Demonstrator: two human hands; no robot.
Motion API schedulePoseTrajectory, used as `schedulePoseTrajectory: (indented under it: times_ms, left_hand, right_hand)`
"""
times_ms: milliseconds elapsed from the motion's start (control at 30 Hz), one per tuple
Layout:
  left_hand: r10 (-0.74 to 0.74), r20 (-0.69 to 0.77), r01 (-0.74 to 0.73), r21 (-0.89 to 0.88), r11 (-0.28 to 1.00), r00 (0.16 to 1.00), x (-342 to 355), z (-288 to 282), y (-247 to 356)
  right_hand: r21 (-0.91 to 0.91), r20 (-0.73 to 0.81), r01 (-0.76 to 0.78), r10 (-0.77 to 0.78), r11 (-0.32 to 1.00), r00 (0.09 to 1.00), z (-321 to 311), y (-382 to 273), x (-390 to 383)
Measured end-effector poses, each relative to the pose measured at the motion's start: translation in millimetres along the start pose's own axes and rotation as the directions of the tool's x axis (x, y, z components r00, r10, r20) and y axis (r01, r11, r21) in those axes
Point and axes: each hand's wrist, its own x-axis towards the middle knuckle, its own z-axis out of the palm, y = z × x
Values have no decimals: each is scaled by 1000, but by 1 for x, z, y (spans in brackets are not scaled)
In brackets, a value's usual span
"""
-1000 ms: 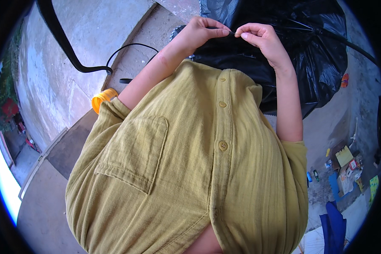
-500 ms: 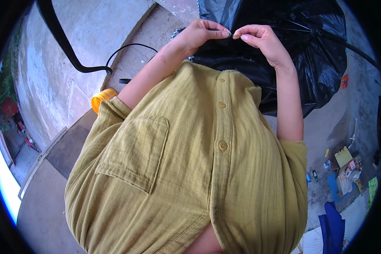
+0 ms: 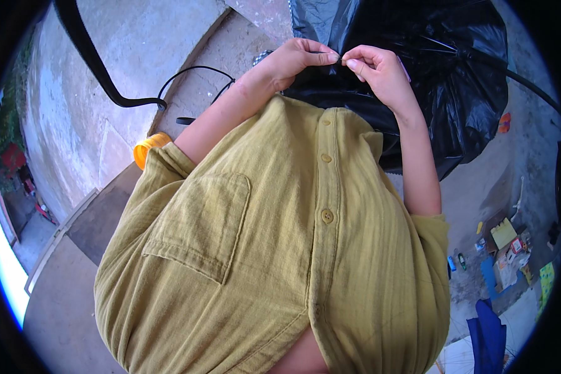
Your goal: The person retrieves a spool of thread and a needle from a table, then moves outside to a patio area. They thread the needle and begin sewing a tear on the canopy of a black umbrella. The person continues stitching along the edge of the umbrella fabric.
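Observation:
Both hands meet over a large sheet of black plastic (image 3: 430, 106), thumbs and forefingers pinched almost tip to tip. My left hand (image 3: 302, 61) pinches a small dark bit, too small to name. Close beside it, my right hand (image 3: 378, 73) is closed in a pinch at the same spot, its other fingers curled; whatever it grips is mostly hidden by the fingertips. The plastic spreads beneath and beyond the hands, shiny and creased. Its folds run toward a black cord-like strip (image 3: 511, 73) on the right.
A black strap (image 3: 93, 62) and thin black cord (image 3: 181, 71) hang at the left. By my left elbow stands an orange ribbed container (image 3: 149, 146). Papers and small items (image 3: 508, 249) lie on the floor at the right, near a dark blue cloth (image 3: 489, 336).
Both hands have come slightly nearer to me, still pinched together. My right hand has turned a little and its fingers are more curled. The plastic has shifted slightly.

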Motion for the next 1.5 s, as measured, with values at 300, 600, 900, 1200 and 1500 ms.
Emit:
schedulePoseTrajectory:
  times_ms: [300,600,900,1200,1500]
  left_hand:
    - [9,23,-7,-52,999,1000,4,3,6]
    - [89,-13,-90,-60,994,996,5,3,5]
    - [59,-131,-59,3,998,990,12,5,-2]
    - [100,-139,-112,-79,991,985,8,-6,-3]
    - [86,-136,-100,-100,990,987,9,-12,-8]
  right_hand:
    - [-226,-170,310,-351,923,921,-2,5,8]
    - [-413,-235,467,-587,782,775,20,-18,2]
    - [-594,-30,727,-913,344,408,46,-37,-19]
    - [373,-518,590,-366,717,773,-25,-84,-94]
    - [288,-851,937,-396,196,344,-101,-111,-214]
